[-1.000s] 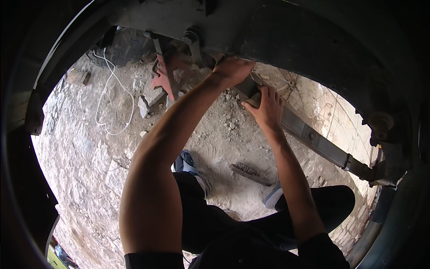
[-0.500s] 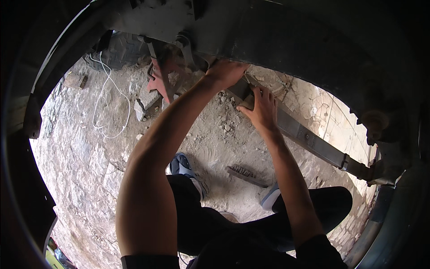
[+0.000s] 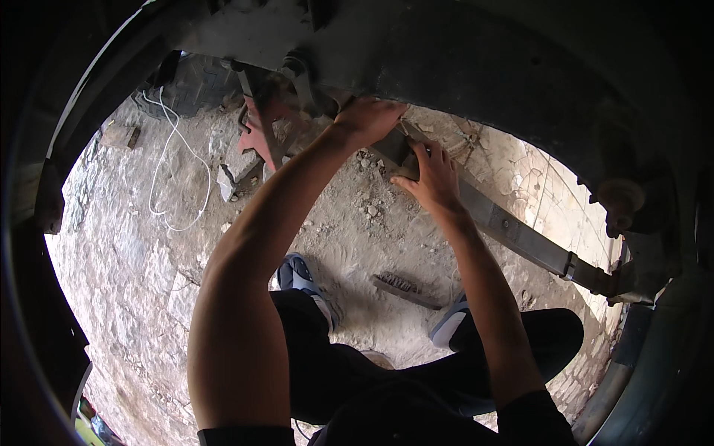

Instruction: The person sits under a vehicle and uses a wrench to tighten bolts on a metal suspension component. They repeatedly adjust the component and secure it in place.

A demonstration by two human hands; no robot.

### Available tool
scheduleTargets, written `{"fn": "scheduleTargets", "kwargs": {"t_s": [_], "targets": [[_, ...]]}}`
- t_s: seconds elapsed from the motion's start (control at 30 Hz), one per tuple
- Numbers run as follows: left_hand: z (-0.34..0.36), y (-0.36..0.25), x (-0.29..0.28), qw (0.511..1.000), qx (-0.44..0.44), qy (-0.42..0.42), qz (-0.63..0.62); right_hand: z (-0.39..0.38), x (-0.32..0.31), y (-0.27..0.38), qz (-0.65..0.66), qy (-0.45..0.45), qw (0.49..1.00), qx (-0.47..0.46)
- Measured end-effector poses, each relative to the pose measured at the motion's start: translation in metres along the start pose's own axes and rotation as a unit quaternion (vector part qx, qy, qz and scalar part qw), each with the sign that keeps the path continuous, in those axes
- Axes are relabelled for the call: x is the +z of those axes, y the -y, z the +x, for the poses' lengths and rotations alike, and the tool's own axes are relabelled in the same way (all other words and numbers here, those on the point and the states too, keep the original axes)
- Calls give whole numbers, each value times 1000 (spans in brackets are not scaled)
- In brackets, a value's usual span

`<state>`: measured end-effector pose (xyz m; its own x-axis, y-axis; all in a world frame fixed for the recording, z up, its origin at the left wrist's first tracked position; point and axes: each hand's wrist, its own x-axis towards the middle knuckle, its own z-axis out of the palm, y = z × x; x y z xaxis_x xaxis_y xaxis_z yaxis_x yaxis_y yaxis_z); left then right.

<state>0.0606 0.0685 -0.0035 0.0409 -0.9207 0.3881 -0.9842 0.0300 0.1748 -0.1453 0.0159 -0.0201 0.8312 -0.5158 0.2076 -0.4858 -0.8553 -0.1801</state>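
Under the dark frame rail (image 3: 461, 67) of a vehicle, a grey leaf spring (image 3: 506, 223) slants from the upper middle to the lower right. My left hand (image 3: 370, 121) reaches up to the rail's lower edge, above the spring's upper end; its fingers are mostly hidden, so whether they hold anything does not show. Just right of it, my right hand (image 3: 435, 178) rests across the leaf spring near a dark block. Its thumb lies along the near side and its fingers bend over the top, gripping the spring.
A red jack stand (image 3: 260, 130) stands left of my hands, beside broken stone (image 3: 239, 169). Farther left lie a white cable (image 3: 176, 141), a tyre (image 3: 201, 85) and a wood block (image 3: 120, 136). A brush (image 3: 405, 288) lies on the dirt between my shoes. A metal clamp (image 3: 570, 266) wraps the spring's lower part.
The view has shifted slightly, so the scene sits a little farther left. Both hands keep nearly the same places at the spring and rail.
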Motion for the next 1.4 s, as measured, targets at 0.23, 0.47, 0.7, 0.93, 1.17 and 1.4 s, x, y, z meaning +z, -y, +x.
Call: {"fn": "scheduleTargets", "kwargs": {"t_s": [0.23, 0.47, 0.7, 0.93, 1.17, 1.4], "targets": [[0, 4, 8, 999, 8, -32, -29, -3, 14, 8, -26, -44, 999, 1], [0, -2, -1, 999, -16, 32, -28, -3, 4, -13, 42, -18, 998, -50], [0, -2, -4, 1000, -10, 24, -15, -1, 6, 14, 4, -33, 999, 37], [1, 4, 1, 1000, 1, 10, -10, -2, 10, -4, 13, -33, 999, -21], [4, -1, -4, 999, -8, 39, -15, 3, 15, 9, -22, -77, 997, 25], [2, 6, 6, 994, 38, -97, 38, 4, 18, 6, -37, -98, 994, -24]]}}
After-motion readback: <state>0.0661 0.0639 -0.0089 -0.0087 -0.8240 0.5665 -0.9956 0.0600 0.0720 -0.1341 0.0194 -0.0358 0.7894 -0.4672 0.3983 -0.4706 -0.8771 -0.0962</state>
